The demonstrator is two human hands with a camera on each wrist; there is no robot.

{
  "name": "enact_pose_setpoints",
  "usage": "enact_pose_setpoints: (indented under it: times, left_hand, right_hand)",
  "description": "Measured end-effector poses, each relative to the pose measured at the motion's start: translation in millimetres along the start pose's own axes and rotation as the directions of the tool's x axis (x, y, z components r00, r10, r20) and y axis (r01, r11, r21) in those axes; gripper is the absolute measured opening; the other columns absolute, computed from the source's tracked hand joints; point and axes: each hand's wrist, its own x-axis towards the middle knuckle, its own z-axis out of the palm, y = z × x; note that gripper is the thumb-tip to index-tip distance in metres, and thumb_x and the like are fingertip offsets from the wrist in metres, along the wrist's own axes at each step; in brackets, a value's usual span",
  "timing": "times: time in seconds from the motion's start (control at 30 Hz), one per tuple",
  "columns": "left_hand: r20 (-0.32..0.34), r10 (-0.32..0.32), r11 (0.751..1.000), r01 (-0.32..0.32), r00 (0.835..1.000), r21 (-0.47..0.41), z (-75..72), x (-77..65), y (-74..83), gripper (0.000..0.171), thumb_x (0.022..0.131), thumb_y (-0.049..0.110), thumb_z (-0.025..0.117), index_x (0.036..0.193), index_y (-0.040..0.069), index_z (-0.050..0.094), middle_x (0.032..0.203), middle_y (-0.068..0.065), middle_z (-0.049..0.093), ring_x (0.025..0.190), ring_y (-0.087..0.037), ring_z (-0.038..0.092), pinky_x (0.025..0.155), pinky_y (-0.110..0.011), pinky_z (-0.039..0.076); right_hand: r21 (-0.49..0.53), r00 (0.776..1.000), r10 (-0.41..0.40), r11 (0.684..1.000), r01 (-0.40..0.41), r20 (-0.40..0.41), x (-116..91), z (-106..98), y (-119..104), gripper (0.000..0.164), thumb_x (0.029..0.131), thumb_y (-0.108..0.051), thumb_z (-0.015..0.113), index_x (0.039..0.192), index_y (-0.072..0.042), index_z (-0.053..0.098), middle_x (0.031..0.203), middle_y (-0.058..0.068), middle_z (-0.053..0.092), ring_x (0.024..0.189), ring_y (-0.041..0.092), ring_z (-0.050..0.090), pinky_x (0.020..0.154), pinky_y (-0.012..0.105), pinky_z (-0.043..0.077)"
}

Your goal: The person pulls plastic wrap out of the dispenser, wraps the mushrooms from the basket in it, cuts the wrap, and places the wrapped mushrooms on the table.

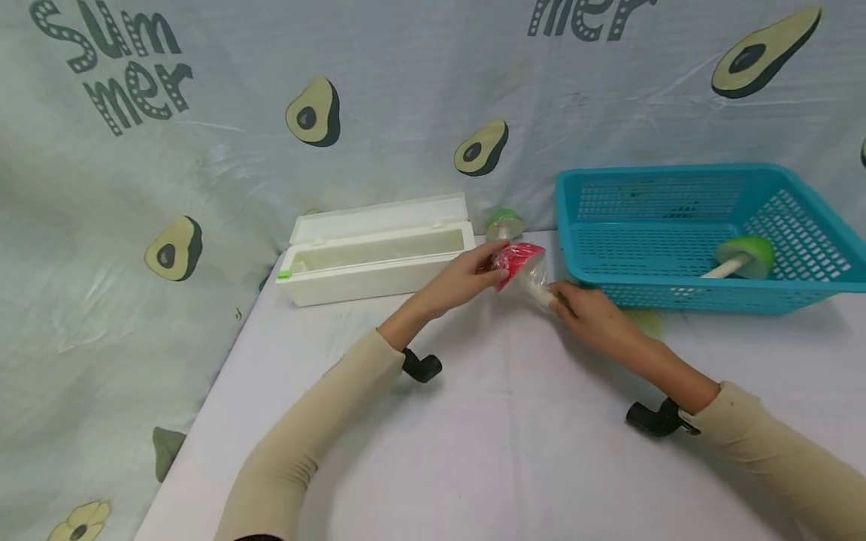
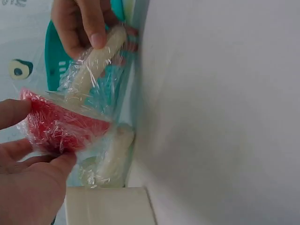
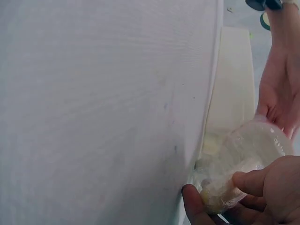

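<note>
A mushroom with a red cap and a pale stem is wrapped in clear plastic film, held above the table between both hands. My left hand grips the cap, thumb on one side and fingers on the other in the left wrist view. At the opposite end, my right hand pinches the stem and the loose film around it. From the right wrist view, the pale underside of the cap faces the right hand. Behind the left hand stands a green-capped mushroom, also film-covered in the left wrist view.
A long white box with its lid raised and a green tab sits left of the hands. Right of them is a blue plastic basket holding another green-capped mushroom. An avocado-print cloth hangs behind the white-covered table.
</note>
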Motion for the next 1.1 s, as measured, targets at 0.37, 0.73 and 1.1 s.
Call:
enact_pose_setpoints:
  times: [0.37, 0.73, 1.1]
  left_hand:
    - [0.058, -0.049, 0.987, 0.04, 0.997, 0.158, -5.8, 40.2, 18.6, 0.053, 0.106, 0.021, 0.047, 0.156, 0.008, 0.04, 0.149, -0.011, 0.049, 0.132, -0.021, 0.044, 0.111, -0.037, 0.04]
    - [0.26, -0.121, 0.833, -0.045, 0.958, 0.552, -20.9, 67.5, 41.1, 0.051, 0.109, 0.026, 0.033, 0.155, 0.005, 0.04, 0.156, -0.01, 0.043, 0.144, -0.023, 0.037, 0.121, -0.033, 0.028]
    - [0.341, -0.122, 0.822, -0.097, 0.932, 0.561, -28.1, 67.0, 48.8, 0.041, 0.111, 0.027, 0.036, 0.138, 0.004, 0.056, 0.13, -0.011, 0.056, 0.123, -0.021, 0.047, 0.108, -0.034, 0.038]
  right_hand:
    - [-0.013, 0.998, 0.056, 0.998, -0.056, 0.01, 0.0, -5.0, -0.6, 0.022, 0.105, -0.008, 0.055, 0.117, 0.011, 0.059, 0.077, 0.009, 0.055, 0.069, 0.023, 0.053, 0.062, 0.037, 0.046]
    - [0.069, 0.994, 0.102, 0.992, -0.104, 0.025, 4.6, -1.2, -7.9, 0.014, 0.106, -0.006, 0.05, 0.099, 0.005, 0.052, 0.074, 0.011, 0.051, 0.063, 0.021, 0.053, 0.057, 0.033, 0.044]
    - [0.145, 0.988, 0.138, 0.979, -0.146, 0.063, 3.3, -5.2, -15.2, 0.015, 0.107, -0.006, 0.048, 0.105, 0.008, 0.053, 0.081, 0.016, 0.058, 0.064, 0.019, 0.064, 0.057, 0.033, 0.049]
